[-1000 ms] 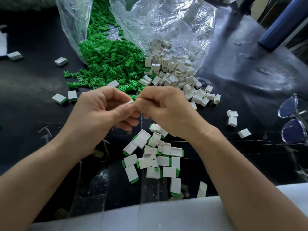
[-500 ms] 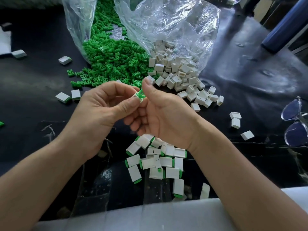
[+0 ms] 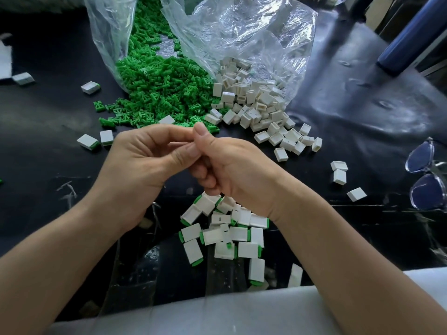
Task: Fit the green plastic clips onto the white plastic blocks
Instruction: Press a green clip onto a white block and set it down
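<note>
Both hands are together, left hand (image 3: 140, 165) and right hand (image 3: 234, 168) fingertip to fingertip; I can't tell what they pinch. Fitted blocks (image 3: 238, 234) pile below the wrists. Far more loose green clips (image 3: 157, 93) and white blocks (image 3: 254, 100) spill from the clear bags (image 3: 242, 32), so I judge most remains.

Assembly workshop bench: plastic bags (image 3: 242, 32) spilling bulk green clips (image 3: 157, 88), white blocks (image 3: 254, 100) over black sheet (image 3: 362, 105).

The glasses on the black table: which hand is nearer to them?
Right. The right hand is in the middle of the view, with the glasses far off to its right. The left hand lies on its other side, farther from them.
</note>
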The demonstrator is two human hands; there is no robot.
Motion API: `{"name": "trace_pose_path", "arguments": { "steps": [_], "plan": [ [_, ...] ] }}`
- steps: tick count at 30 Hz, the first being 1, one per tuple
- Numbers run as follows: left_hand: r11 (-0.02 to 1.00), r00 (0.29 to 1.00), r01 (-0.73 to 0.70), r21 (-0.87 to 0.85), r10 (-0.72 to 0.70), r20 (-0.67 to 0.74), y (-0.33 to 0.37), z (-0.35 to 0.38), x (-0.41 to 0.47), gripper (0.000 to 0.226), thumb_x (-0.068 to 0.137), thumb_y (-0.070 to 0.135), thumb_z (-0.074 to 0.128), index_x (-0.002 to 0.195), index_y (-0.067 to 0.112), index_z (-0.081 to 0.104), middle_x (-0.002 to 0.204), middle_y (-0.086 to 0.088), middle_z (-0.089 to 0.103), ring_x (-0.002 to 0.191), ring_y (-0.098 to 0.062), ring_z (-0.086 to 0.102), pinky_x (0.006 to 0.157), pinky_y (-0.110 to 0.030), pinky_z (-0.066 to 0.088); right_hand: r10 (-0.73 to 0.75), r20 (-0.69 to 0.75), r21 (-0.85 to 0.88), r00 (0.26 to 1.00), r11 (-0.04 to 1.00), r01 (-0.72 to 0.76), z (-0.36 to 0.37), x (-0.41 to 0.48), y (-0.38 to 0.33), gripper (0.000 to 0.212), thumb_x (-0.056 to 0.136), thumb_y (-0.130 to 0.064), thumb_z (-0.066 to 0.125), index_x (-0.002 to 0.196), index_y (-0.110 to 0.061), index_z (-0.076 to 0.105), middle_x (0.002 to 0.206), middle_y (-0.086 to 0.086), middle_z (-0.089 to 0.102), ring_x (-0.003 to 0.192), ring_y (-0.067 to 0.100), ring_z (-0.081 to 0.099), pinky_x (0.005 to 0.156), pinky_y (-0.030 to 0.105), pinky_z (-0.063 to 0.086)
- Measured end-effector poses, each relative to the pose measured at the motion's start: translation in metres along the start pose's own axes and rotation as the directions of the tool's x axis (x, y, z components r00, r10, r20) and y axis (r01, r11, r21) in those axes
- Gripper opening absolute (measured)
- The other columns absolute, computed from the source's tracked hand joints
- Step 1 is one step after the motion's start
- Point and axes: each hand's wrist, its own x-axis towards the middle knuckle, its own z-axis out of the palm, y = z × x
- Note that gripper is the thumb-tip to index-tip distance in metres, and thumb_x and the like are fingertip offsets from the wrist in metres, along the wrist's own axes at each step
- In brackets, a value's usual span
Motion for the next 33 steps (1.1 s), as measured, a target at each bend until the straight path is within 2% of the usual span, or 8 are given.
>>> {"name": "trace_pose_path", "arguments": {
  "steps": [6, 14, 18, 20, 22, 25, 30, 33],
  "plan": [
    [0.998, 0.999, 0.042, -0.045, -0.041, 0.018, 0.003, -0.002, 0.000, 0.012, 0.070, 0.013, 0.067, 0.078, 0.018, 0.077, 0.063, -0.007, 0.068, 0.057, -0.020, 0.065, 0.058, -0.024, 0.053, 0.011, 0.001, -0.047, 1.000, 0.999, -0.011, -0.005, 0.000, -0.002, 0.040, 0.097, -0.041, 0.031, 0.072, -0.014, 0.048, 0.061, -0.002, 0.042, 0.052, 0.009, 0.035, 0.049, 0.019, 0.029],
    [0.989, 0.991, 0.137, -0.060, -0.136, 0.021, 0.002, -0.004, 0.002, 0.019, 0.069, 0.009, 0.057, 0.074, 0.010, 0.076, 0.064, -0.011, 0.070, 0.059, -0.020, 0.068, 0.060, -0.022, 0.054, -0.012, -0.020, -0.217, 1.000, 0.976, 0.007, -0.005, -0.003, -0.004, 0.038, 0.097, -0.038, 0.034, 0.070, -0.016, 0.048, 0.062, -0.003, 0.043, 0.054, 0.008, 0.036, 0.051, 0.020, 0.029],
    [0.983, 0.986, 0.169, -0.075, -0.168, 0.015, 0.002, -0.006, 0.002, 0.016, 0.064, 0.004, 0.063, 0.071, 0.010, 0.076, 0.066, -0.013, 0.070, 0.060, -0.023, 0.068, 0.061, -0.023, 0.055, -0.041, -0.029, -0.262, 0.999, 0.965, 0.032, -0.003, -0.003, -0.002, 0.037, 0.099, -0.033, 0.032, 0.067, -0.019, 0.047, 0.063, -0.002, 0.040, 0.054, 0.007, 0.035, 0.050, 0.017, 0.029],
    [0.985, 0.988, 0.154, -0.071, -0.154, 0.016, 0.003, -0.004, 0.001, 0.015, 0.062, 0.003, 0.069, 0.071, 0.012, 0.076, 0.070, -0.014, 0.071, 0.063, -0.023, 0.069, 0.062, -0.024, 0.056, -0.061, -0.031, -0.261, 0.998, 0.964, 0.051, -0.003, -0.004, -0.001, 0.033, 0.100, -0.029, 0.032, 0.077, -0.018, 0.053, 0.058, -0.009, 0.044, 0.050, 0.001, 0.039, 0.050, 0.012, 0.031],
    [0.985, 0.988, 0.152, -0.083, -0.152, -0.002, 0.001, -0.004, 0.001, 0.018, 0.063, 0.002, 0.067, 0.072, 0.013, 0.077, 0.076, -0.013, 0.073, 0.069, -0.022, 0.071, 0.065, -0.024, 0.056, -0.073, -0.024, -0.242, 0.997, 0.968, 0.065, -0.002, -0.003, 0.001, 0.029, 0.101, -0.024, 0.032, 0.102, -0.013, 0.059, 0.047, -0.020, 0.049, 0.045, -0.007, 0.048, 0.048, 0.006, 0.035],
    [0.981, 0.986, 0.162, -0.107, -0.166, -0.029, -0.001, -0.004, 0.001, 0.022, 0.066, 0.006, 0.058, 0.076, 0.012, 0.077, 0.083, -0.010, 0.074, 0.077, -0.022, 0.071, 0.070, -0.025, 0.057, -0.097, -0.049, -0.309, 0.994, 0.948, 0.077, -0.001, -0.001, 0.003, 0.037, 0.101, -0.024, 0.032, 0.125, -0.008, 0.054, 0.042, -0.029, 0.047, 0.047, -0.014, 0.048, 0.049, 0.005, 0.035],
    [0.981, 0.985, 0.155, -0.117, -0.162, -0.054, 0.000, -0.002, 0.001, 0.021, 0.065, 0.007, 0.058, 0.073, 0.013, 0.077, 0.081, -0.006, 0.074, 0.077, -0.018, 0.071, 0.068, -0.023, 0.056, -0.169, -0.094, -0.430, 0.981, 0.895, 0.113, 0.002, 0.003, 0.006, 0.037, 0.101, -0.027, 0.031, 0.124, -0.015, 0.056, 0.043, -0.033, 0.046, 0.050, -0.016, 0.046, 0.056, 0.013, 0.029],
    [0.981, 0.987, 0.152, -0.118, -0.158, -0.035, 0.002, -0.001, 0.001, 0.022, 0.066, 0.007, 0.057, 0.070, 0.014, 0.077, 0.077, -0.007, 0.074, 0.072, -0.018, 0.071, 0.065, -0.021, 0.055, -0.198, -0.081, -0.429, 0.977, 0.892, 0.145, 0.001, 0.004, 0.008, 0.038, 0.101, -0.026, 0.029, 0.126, -0.017, 0.056, 0.045, -0.034, 0.047, 0.051, -0.017, 0.047, 0.053, 0.011, 0.032]
  ]
}}
